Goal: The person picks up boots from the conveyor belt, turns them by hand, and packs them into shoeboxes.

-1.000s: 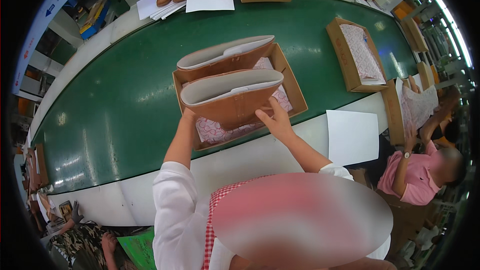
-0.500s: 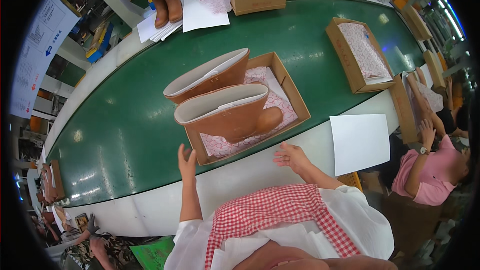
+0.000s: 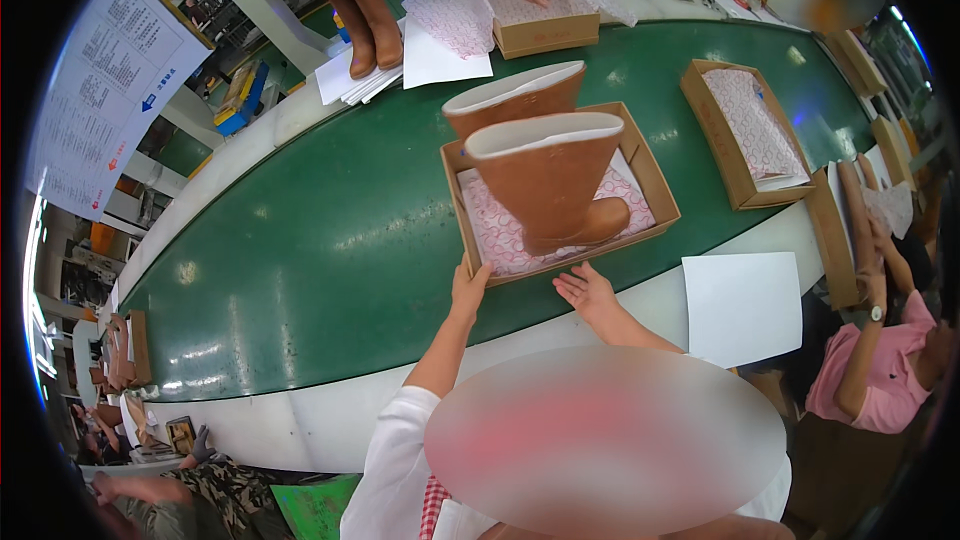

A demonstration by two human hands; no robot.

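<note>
Tan boots (image 3: 548, 180): matt suede-like outer, pale fleecy lining at the tops. Box (image 3: 655, 180): brown matt cardboard, lined with thin crinkled printed tissue paper (image 3: 500, 235). Green belt (image 3: 300, 260): smooth, glossy sheen. White sheet (image 3: 742, 305) near right: plain matt paper.

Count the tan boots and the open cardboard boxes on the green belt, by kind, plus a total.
Tall tan suede boots: 2, in the box by the left hand and right hand
Open brown cardboard boxes: 2, second one
Total: 4
</note>
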